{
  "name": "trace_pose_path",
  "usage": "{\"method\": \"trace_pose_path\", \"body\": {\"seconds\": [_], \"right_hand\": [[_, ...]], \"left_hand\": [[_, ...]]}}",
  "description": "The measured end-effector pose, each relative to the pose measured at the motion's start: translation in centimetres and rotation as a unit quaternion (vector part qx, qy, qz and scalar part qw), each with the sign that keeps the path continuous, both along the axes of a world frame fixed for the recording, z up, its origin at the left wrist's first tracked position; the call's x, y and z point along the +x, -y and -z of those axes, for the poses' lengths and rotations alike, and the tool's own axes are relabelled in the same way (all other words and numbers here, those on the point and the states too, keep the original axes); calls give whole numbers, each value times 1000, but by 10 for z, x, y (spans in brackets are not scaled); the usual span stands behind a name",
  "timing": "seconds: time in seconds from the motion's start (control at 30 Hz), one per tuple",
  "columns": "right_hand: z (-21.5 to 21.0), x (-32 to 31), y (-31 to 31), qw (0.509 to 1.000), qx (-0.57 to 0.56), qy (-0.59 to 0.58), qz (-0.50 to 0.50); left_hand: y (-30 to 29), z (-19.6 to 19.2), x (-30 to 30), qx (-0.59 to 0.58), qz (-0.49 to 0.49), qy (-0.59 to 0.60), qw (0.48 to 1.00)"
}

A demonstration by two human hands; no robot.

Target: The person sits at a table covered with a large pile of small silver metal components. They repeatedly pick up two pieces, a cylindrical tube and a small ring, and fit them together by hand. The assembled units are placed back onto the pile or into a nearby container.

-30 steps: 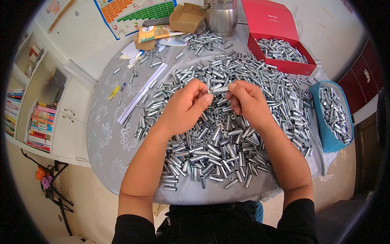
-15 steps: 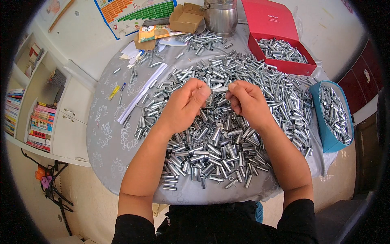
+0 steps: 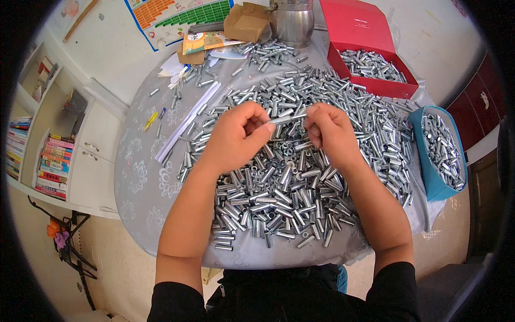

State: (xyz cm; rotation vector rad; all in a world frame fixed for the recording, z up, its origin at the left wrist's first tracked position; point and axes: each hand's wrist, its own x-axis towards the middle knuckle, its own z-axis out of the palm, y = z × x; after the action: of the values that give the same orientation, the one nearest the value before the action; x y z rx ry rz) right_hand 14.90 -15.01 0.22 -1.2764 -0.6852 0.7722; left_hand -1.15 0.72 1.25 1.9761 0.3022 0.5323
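Between my two hands, level above the pile, is a slim silvery expansion bolt (image 3: 288, 118). My left hand (image 3: 234, 138) pinches its left end between thumb and fingers. At its other end, the fingertips of my right hand (image 3: 333, 133) are closed on it; they partly hide that tip. Under both hands spreads a big heap of loose metal sleeves (image 3: 279, 206), with nuts and washers (image 3: 263, 174) among them in the middle. Longer bolts (image 3: 335, 88) lie toward the back and right of the heap.
A red lidded box (image 3: 370, 88) full of bolts stands at the back right. Near the right edge is a blue fabric bin (image 3: 437, 185), also filled. A metal pot (image 3: 292, 24), a cardboard box (image 3: 245, 24), a white strip (image 3: 189, 123) and a yellow pen (image 3: 151, 122) are farther left.
My left hand has opened its grip a little and shifted slightly, so more of the bolt shows. The right fingers have turned slightly at the bolt's end.
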Motion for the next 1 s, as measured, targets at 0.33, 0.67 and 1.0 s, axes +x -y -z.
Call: {"method": "trace_pose_path", "body": {"seconds": [0.33, 0.67, 1.0], "right_hand": [[0, 3, -3, 997, 45, -31, 54], [4, 1, -8, 997, 50, -18, 55], [1, 0, -6, 996, 3, 83, 24]], "left_hand": [[-27, -40, -40, 208, 190, -246, 927], [-29, -22, -40, 352, 183, -270, 878], [-17, -30, -28, 176, 121, -112, 971]]}}
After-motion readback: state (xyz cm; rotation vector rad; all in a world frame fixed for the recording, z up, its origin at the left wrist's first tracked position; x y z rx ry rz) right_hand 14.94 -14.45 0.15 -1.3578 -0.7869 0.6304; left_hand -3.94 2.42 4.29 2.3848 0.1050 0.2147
